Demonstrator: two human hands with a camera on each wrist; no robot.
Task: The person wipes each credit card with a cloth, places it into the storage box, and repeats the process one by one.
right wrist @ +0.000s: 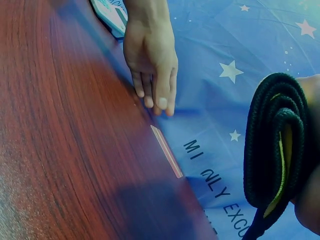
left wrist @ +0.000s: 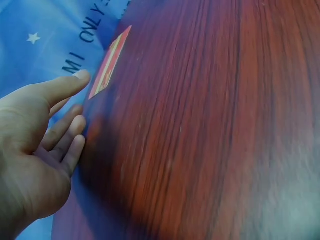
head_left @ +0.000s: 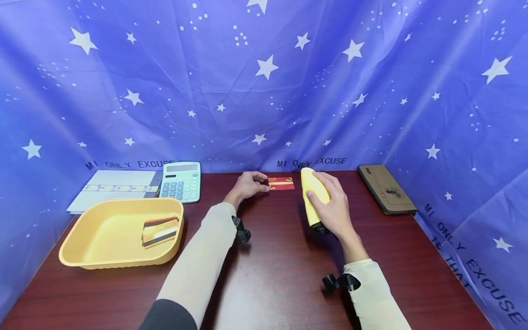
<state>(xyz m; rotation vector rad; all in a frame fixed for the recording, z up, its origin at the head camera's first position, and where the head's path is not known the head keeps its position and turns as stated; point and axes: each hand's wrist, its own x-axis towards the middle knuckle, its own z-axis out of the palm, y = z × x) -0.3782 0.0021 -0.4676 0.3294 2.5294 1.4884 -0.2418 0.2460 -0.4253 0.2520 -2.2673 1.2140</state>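
A red card with a gold stripe [head_left: 281,184] lies flat by the far edge of the table. Just left of it is my left hand [head_left: 249,184], its fingers stretched toward the card's near end. In the right wrist view a small gap separates those fingertips from the card [right wrist: 167,152]. My right hand [head_left: 337,208] grips a rolled yellow cloth [head_left: 312,195], held to the right of the card. Black edging [right wrist: 270,145] shows at the roll's end in the right wrist view. The left wrist view shows the left thumb beside the card [left wrist: 111,62].
A yellow basin [head_left: 103,229] at the left holds a few cards [head_left: 161,233]. Behind it are a white box [head_left: 111,181] and a pale calculator [head_left: 181,183]. A brown wallet [head_left: 385,188] lies at the back right. Blue star-patterned curtain [head_left: 231,91] surrounds the table [head_left: 268,284].
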